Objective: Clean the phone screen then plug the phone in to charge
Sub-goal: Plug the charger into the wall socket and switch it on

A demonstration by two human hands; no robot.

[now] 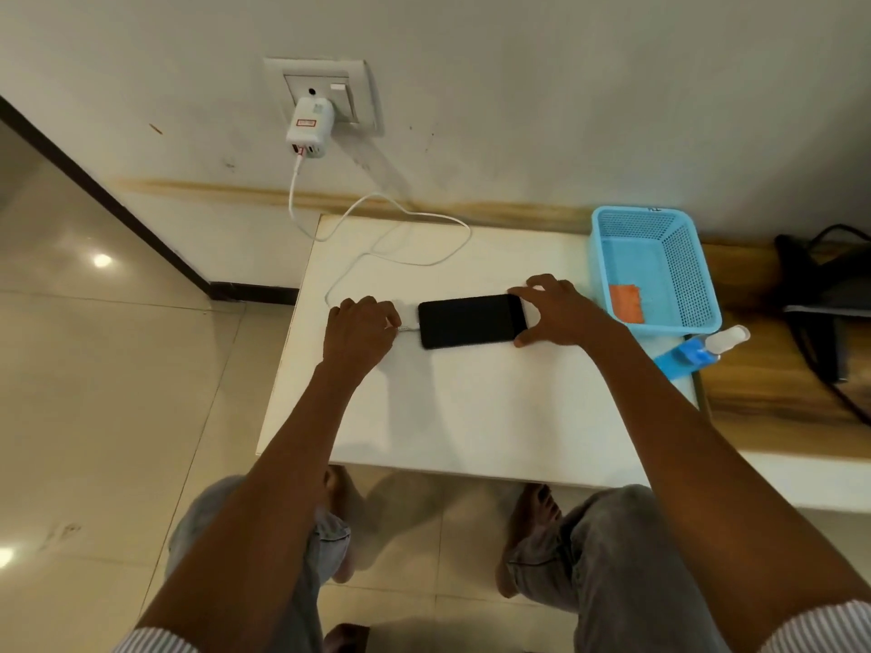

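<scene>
A black phone (471,320) lies flat, screen dark, on the small white table (462,417). My right hand (556,311) grips its right end between thumb and fingers. My left hand (360,334) pinches the connector end of the white charging cable (410,328), which touches the phone's left end. The cable (424,216) loops across the table's back and runs up to a white charger (308,132) plugged into the wall socket (325,87).
A blue plastic basket (660,228) holding an orange cloth (626,301) stands at the table's right back corner. In front of it lies a spray bottle (721,341) with blue liquid. A dark bag (829,294) rests on the wooden bench at right.
</scene>
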